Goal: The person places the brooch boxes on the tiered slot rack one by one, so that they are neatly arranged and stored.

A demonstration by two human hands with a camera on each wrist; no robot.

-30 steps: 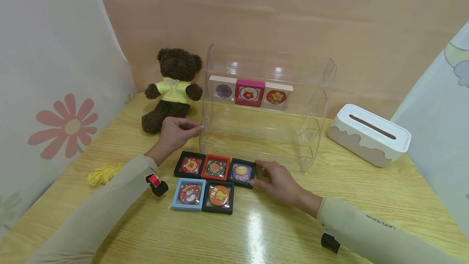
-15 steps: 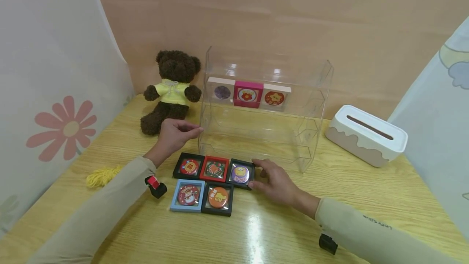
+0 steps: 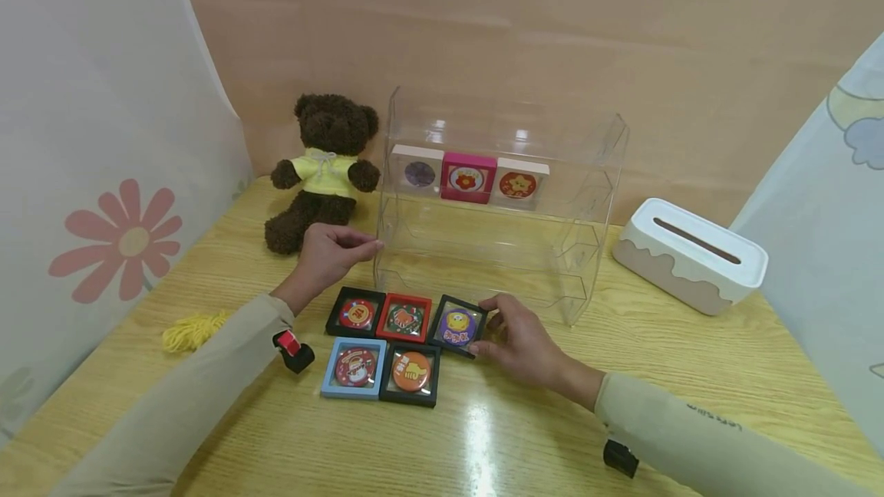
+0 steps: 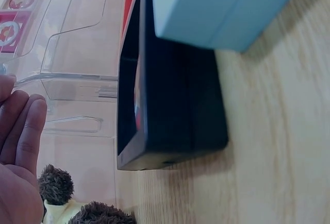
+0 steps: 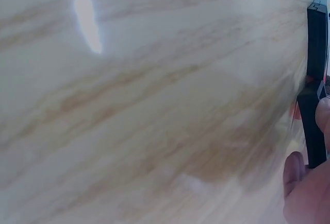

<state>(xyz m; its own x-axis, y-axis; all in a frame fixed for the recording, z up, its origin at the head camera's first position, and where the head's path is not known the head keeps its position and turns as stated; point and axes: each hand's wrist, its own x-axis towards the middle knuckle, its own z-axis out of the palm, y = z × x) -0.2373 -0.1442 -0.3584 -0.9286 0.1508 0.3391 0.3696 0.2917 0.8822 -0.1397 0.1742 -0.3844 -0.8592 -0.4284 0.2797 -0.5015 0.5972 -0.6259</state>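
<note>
A clear plastic display rack (image 3: 483, 251) stands on the table. My left hand (image 3: 331, 251) pinches its left side edge between thumb and fingers; in the left wrist view the other fingers (image 4: 26, 131) lie fairly straight. With thumb and fingers my right hand (image 3: 521, 340) grips the right side of a black square frame holding a purple badge (image 3: 457, 326). That frame is tilted, its right side raised off the table. Beside it lie a red frame (image 3: 406, 318) and another black frame (image 3: 355, 313). Nearer me are a light blue frame (image 3: 354, 368) and a black frame with an orange badge (image 3: 410, 373).
On the rack's upper tier stand two white frames, one with a star badge (image 3: 519, 184), and a magenta frame (image 3: 468, 178). A brown teddy bear (image 3: 330, 167) sits left of the rack. A tissue box (image 3: 691, 251) stands at right, yellow yarn (image 3: 195, 332) at left.
My right hand has tipped up the black frame with the purple badge and shifted it slightly right, away from the red frame. The left hand stays at the rack's edge.
</note>
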